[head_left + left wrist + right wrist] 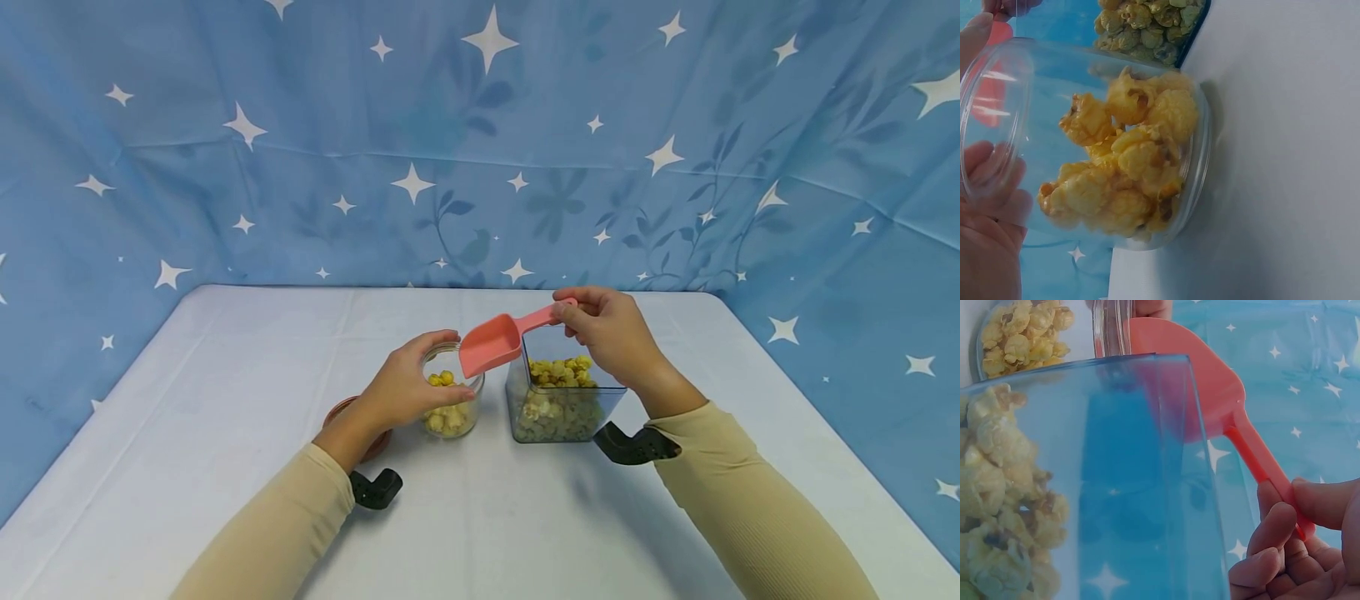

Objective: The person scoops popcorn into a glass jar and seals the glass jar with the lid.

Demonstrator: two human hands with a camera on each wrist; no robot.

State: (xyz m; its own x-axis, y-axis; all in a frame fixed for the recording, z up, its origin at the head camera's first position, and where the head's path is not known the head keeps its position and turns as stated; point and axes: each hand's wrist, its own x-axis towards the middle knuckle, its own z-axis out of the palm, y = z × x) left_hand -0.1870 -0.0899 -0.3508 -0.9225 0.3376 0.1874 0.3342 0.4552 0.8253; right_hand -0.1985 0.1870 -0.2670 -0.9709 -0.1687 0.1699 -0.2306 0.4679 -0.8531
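Observation:
My right hand [609,329] pinches the handle of a pink scoop [491,343] between thumb and fingers. The scoop's bowl tilts down to the left, its lip over the mouth of a clear round jar [1054,212]; no popcorn shows in it. Around the upper part of that jar curls my left hand [408,379], thumb on the near side and fingers behind. Yellow popcorn [1141,150] fills the jar's lower part. Just right of the jar, below my right hand, stands a clear square container [1129,487] with more popcorn [558,396] inside.
A reddish-brown round lid [378,446] lies on the white-covered table [480,525], partly hidden under my left wrist. Behind the table hangs a blue curtain [315,100] with white stars. Black wrist mounts [637,444] sit at both sleeves.

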